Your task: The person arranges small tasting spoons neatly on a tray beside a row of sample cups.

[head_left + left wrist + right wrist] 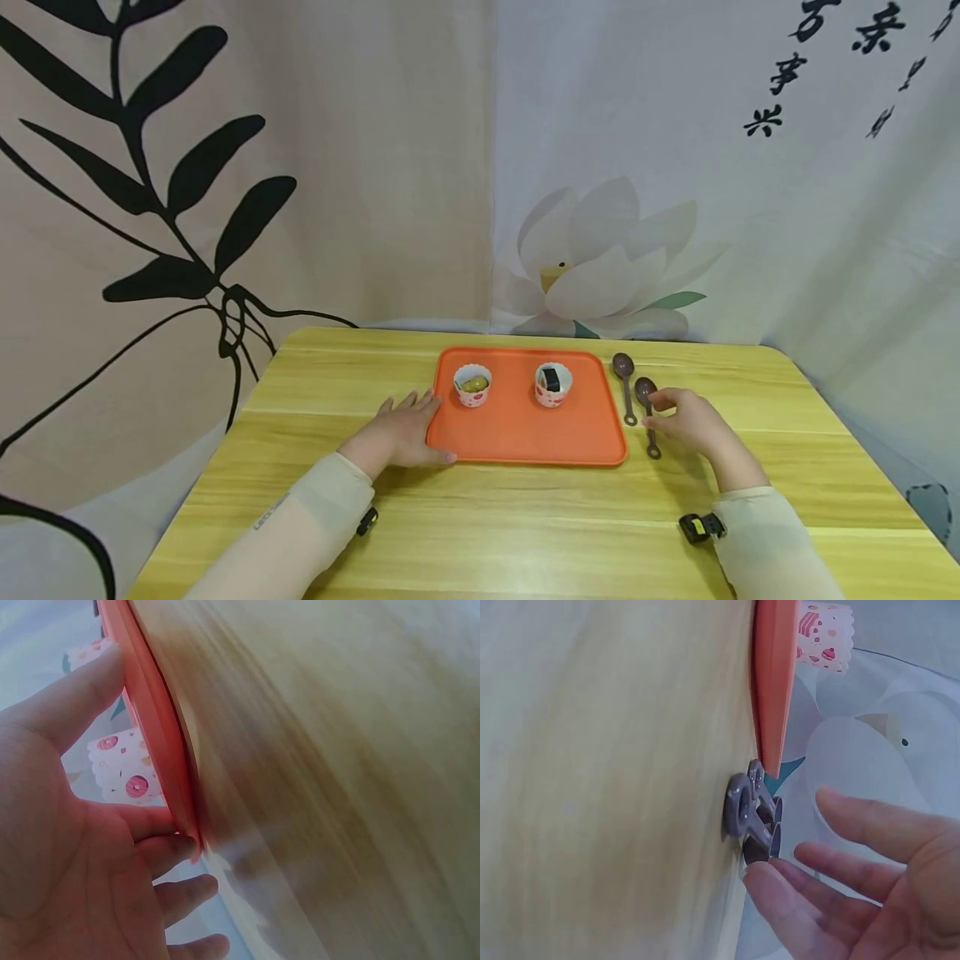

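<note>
An orange tray [517, 429] lies on the table, bearing two paper cups with a red print. Greenish food sits in the left cup [472, 395]; the right cup [552, 397] holds something white with a dark band. My left hand [401, 433] rests against the tray's left edge, thumb at the front rim and fingers spread. To the tray's right are two dark brown spoons, bowls pointing away. Over the nearer spoon [739, 806] reaches my right hand [693, 429], thumb and fingers apart, fingertips right by its handle. The other spoon [627, 392] lies between it and the tray.
The wooden table [525, 533] extends in front of the tray and to both sides. Behind its far edge hangs a pale curtain [390, 167] with printed leaves, a lotus and characters.
</note>
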`<state>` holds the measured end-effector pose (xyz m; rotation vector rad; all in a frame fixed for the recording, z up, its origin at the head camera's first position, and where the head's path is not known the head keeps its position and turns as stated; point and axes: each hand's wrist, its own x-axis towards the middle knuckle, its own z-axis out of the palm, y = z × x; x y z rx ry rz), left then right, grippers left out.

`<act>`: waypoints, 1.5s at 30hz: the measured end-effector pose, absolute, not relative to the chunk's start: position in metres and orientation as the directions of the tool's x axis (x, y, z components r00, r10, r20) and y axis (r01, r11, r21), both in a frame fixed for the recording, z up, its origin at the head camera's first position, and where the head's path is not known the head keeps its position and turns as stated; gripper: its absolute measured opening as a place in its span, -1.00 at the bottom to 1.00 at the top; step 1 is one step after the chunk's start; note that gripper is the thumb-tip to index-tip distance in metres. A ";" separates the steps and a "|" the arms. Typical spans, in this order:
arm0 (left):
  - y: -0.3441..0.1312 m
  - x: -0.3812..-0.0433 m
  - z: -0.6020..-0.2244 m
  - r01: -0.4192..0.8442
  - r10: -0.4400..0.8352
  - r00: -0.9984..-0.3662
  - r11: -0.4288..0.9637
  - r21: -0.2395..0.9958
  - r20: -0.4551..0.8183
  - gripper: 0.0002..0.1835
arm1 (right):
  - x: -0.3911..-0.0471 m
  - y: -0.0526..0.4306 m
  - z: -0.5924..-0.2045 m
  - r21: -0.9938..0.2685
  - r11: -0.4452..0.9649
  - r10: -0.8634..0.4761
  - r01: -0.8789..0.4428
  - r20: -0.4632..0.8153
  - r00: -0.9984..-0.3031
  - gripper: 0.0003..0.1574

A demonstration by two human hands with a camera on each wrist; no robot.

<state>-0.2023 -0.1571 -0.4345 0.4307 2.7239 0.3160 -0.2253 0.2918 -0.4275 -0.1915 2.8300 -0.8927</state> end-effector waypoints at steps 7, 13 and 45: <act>-0.158 -0.200 -0.434 0.249 0.330 -0.887 0.930 0.269 -0.323 0.14 | -0.228 0.293 -0.431 -0.716 0.695 -0.135 0.062 -0.216 -0.967 -0.37; -0.157 -0.200 -0.435 0.259 0.338 -0.883 0.929 0.263 -0.325 0.13 | -0.229 0.295 -0.434 -0.754 0.643 -0.107 0.131 -0.258 -0.960 -0.43; -0.155 -0.199 -0.432 0.237 0.317 -0.890 0.936 0.261 -0.327 0.13 | -0.238 0.287 -0.440 -0.723 0.653 -0.031 0.225 -0.322 -0.946 -0.54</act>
